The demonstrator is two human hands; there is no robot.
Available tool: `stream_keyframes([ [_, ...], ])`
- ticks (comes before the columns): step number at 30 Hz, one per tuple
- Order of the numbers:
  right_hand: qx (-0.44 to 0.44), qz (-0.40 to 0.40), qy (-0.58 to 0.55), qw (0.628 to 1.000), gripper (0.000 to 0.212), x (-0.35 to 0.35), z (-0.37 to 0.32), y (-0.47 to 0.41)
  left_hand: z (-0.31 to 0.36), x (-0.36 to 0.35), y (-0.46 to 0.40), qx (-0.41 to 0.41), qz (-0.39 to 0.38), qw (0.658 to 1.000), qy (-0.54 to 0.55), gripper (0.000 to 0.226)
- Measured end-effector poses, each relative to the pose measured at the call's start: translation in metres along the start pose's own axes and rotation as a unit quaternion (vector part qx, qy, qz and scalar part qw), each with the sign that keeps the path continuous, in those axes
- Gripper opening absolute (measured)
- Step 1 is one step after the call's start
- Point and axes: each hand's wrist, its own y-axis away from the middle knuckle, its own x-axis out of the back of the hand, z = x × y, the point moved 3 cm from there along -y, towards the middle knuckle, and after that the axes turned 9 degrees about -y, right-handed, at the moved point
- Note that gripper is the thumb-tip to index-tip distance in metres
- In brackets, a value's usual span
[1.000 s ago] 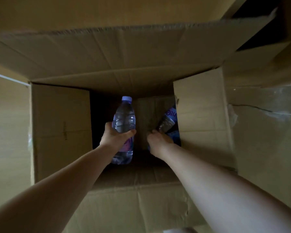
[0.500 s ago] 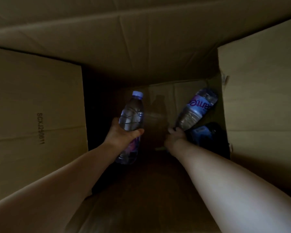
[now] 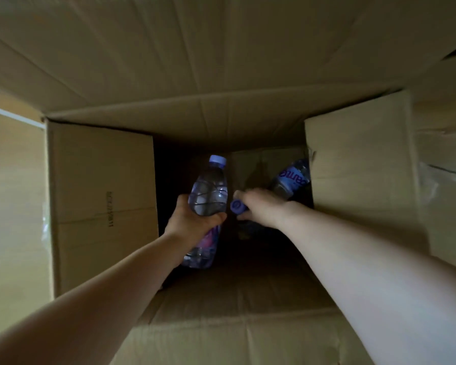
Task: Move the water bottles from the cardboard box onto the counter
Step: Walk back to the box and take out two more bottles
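Observation:
I look down into a deep cardboard box (image 3: pixel 103 180) with its flaps open. My left hand (image 3: pixel 190 223) grips a clear water bottle (image 3: pixel 210 185) round its middle, lilac cap pointing away from me, purple label below my fingers. My right hand (image 3: pixel 261 206) grips a second water bottle (image 3: pixel 291 177) at its neck. That bottle is tilted, with its lilac cap (image 3: pixel 237 206) close to the first bottle and its blue label up and to the right. Both bottles are inside the box, whose floor is dark.
The right inner flap (image 3: pixel 358 159) stands close beside the second bottle. The near box wall (image 3: pixel 234 325) lies under both forearms. A pale wooden surface (image 3: pixel 13 193) shows left of the box. No counter is in view.
My right hand has closed on the second bottle's neck and drawn it toward the first bottle, so its cap now shows. The view has pulled back from inside the box. The left hand's hold is unchanged.

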Motion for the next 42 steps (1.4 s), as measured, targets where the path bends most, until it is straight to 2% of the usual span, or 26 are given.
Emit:
stream_keyframes([
  [3,-0.01,0.072,-0.155,0.985,0.021,0.014,-0.017,0.019,0.019,0.016,0.02,-0.016,0.014,1.0,0.0,0.062],
  [8,0.007,0.122,-0.29,0.949,0.022,0.048,-0.052,0.057,0.05,0.052,0.061,-0.038,0.021,0.998,0.037,0.062],
  [12,0.042,0.092,-0.34,0.935,0.019,0.085,-0.086,0.101,0.057,0.092,0.105,-0.022,0.018,0.997,0.071,0.056],
  [14,0.03,0.069,-0.384,0.92,0.017,0.106,-0.106,0.13,0.058,0.112,0.132,-0.016,0.003,0.994,0.105,0.055],
  [17,-0.023,0.03,-0.457,0.888,0.028,0.139,-0.137,0.175,0.064,0.14,0.18,-0.017,-0.041,0.984,0.172,0.063],
  [19,-0.027,0.004,-0.508,0.861,0.023,0.162,-0.16,0.204,0.07,0.157,0.212,-0.029,-0.084,0.971,0.222,0.07],
  [23,0.016,-0.027,-0.559,0.829,0.015,0.201,-0.216,0.26,0.08,0.191,0.275,-0.049,-0.172,0.938,0.296,0.057],
  [26,0.042,-0.023,-0.584,0.81,0.011,0.223,-0.264,0.298,0.092,0.22,0.325,-0.099,-0.215,0.918,0.319,0.061],
  [29,0.055,-0.031,-0.598,0.799,0.015,0.241,-0.312,0.33,0.108,0.252,0.376,-0.156,-0.23,0.899,0.34,0.083],
  [33,0.058,-0.045,-0.64,0.765,0.031,0.249,-0.381,0.364,0.118,0.294,0.441,-0.219,-0.249,0.862,0.382,0.079],
  [35,0.061,-0.018,-0.637,0.769,0.034,0.246,-0.42,0.377,0.115,0.313,0.468,-0.235,-0.246,0.844,0.416,0.08],
  [38,0.074,-0.003,-0.597,0.799,0.032,0.23,-0.484,0.39,0.101,0.342,0.503,-0.251,-0.236,0.811,0.473,0.085],
  [42,0.044,0.002,-0.491,0.87,0.02,0.197,-0.553,0.39,0.061,0.382,0.539,-0.274,-0.217,0.788,0.507,0.093],
])
